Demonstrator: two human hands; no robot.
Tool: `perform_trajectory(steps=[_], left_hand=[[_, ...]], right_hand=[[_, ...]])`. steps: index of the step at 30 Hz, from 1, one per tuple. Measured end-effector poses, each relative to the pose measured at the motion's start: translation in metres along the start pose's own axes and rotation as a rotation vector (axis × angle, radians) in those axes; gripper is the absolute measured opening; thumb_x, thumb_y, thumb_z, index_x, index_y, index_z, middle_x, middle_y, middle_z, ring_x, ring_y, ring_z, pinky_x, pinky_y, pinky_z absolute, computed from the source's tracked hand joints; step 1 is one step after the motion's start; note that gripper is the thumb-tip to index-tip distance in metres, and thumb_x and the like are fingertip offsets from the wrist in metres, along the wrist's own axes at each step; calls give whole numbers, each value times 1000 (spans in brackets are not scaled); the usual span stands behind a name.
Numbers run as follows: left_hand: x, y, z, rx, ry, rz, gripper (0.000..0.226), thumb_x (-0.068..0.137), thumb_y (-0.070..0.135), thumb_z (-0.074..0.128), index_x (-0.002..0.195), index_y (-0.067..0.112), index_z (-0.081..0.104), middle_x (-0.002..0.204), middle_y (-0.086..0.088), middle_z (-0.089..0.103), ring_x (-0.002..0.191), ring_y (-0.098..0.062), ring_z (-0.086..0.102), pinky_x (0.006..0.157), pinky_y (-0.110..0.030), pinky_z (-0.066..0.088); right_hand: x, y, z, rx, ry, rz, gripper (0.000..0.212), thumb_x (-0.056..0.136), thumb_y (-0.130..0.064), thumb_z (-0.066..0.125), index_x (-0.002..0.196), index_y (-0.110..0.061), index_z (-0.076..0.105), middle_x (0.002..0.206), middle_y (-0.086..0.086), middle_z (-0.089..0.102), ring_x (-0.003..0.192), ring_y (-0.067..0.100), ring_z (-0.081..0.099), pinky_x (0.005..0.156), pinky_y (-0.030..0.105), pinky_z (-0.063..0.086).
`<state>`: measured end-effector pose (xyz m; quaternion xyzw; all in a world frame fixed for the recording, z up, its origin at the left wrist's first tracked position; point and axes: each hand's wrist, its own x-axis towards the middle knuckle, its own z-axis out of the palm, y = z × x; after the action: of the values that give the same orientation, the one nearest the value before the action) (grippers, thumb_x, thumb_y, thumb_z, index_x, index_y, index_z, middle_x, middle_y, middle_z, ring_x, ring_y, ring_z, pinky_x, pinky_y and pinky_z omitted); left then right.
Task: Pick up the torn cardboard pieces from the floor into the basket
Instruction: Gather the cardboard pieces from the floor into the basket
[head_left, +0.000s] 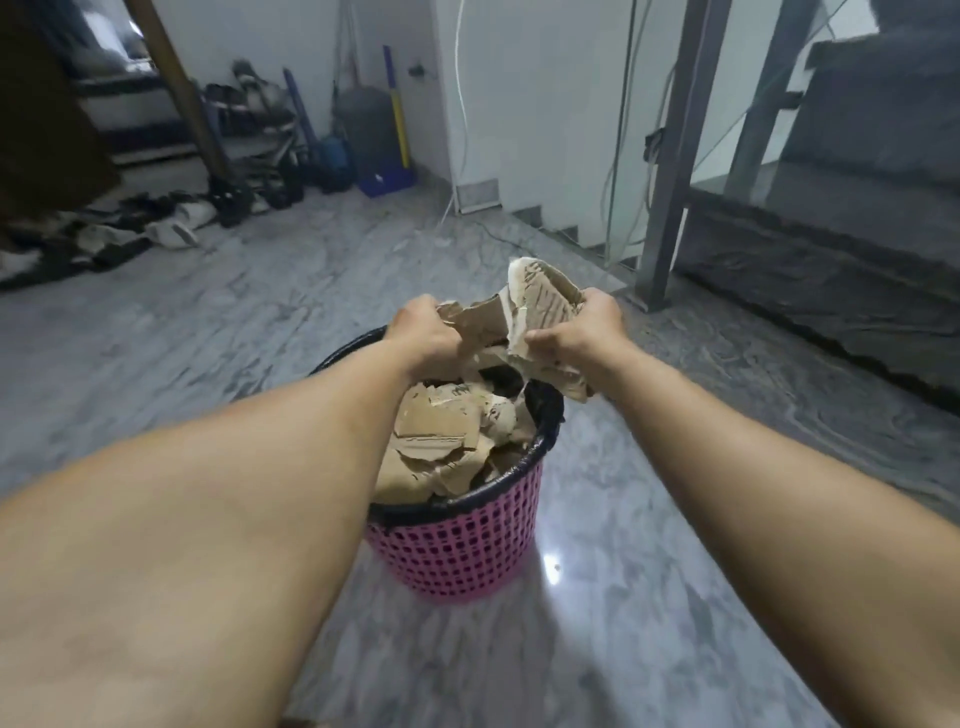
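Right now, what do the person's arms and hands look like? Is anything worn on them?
Both forearms are bare, with no sleeves in view. The left hand and right hand wear no gloves; no watch, ring or bracelet shows.

The basket stands on the floor right before me, cardboard piled inside it. My left hand and right hand clutch more pieces above its far rim. Shoes lie far left; stairs rise right.
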<state>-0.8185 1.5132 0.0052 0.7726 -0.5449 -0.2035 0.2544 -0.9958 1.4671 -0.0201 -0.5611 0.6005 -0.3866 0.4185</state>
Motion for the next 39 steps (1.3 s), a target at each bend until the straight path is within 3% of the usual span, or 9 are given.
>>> perform_trajectory(steps=[4,10,13,17,23,28,31,35,39], left_hand=[[-14,-29,-21,8,-43,-134,16,74,9,67,84,12,55,77,-19,64,57,-30,57,43,-24,40],[-24,-52,-31,22,60,-220,30,75,12,79,95,13,57,92,-19,69,71,-36,70,50,-38,55],[-19,-59,-21,14,53,-206,32,73,14,80,96,18,58,103,-15,69,87,-33,69,67,-38,58],[-15,-72,-8,222,-86,-221,91,67,32,87,140,11,38,141,-12,49,128,-33,47,103,-39,43],[-15,-89,-8,238,-60,-248,104,62,40,88,145,12,33,149,-13,40,135,-34,40,108,-45,39],[-20,-103,6,262,-263,-235,142,53,34,94,152,39,-9,158,-5,-28,148,-39,-3,117,-59,17],[-13,-103,17,319,-361,-195,145,52,29,94,147,49,-14,152,1,-40,148,-36,-13,116,-60,19],[-1,-118,48,424,-381,-231,145,52,32,94,146,50,-16,145,-2,-49,145,-38,-23,116,-60,16],[14,-132,63,432,-414,-278,142,59,31,90,147,44,-20,144,-10,-50,146,-44,-8,117,-56,19]], right_hand=[[-6,-12,43,-66,-54,-8,59,70,-21,87,117,-12,52,112,6,63,105,25,60,88,38,54],[-12,-17,74,-270,-54,-170,39,85,-19,63,119,-13,46,112,10,58,104,30,56,84,40,48],[-10,-17,78,-431,-102,-318,32,88,-15,57,116,-13,43,112,15,58,104,36,56,78,40,44],[-6,-9,81,-695,-368,-357,57,91,-30,58,141,-18,34,140,11,46,128,36,45,101,49,40],[2,13,62,-687,-360,-362,38,85,-22,65,122,-17,57,128,8,61,113,26,56,89,36,48],[-1,19,65,-828,-542,-386,106,56,-51,90,144,-23,39,145,4,45,129,26,47,103,39,44],[-2,23,83,-940,-674,-343,135,43,-56,92,152,-39,13,159,0,22,142,33,32,110,56,37],[1,26,108,-1071,-748,-251,134,50,-55,91,151,-42,4,164,4,-14,146,52,5,114,67,21],[8,38,129,-1096,-775,-129,118,62,-51,87,149,-42,8,164,6,-13,143,58,0,113,68,19]])
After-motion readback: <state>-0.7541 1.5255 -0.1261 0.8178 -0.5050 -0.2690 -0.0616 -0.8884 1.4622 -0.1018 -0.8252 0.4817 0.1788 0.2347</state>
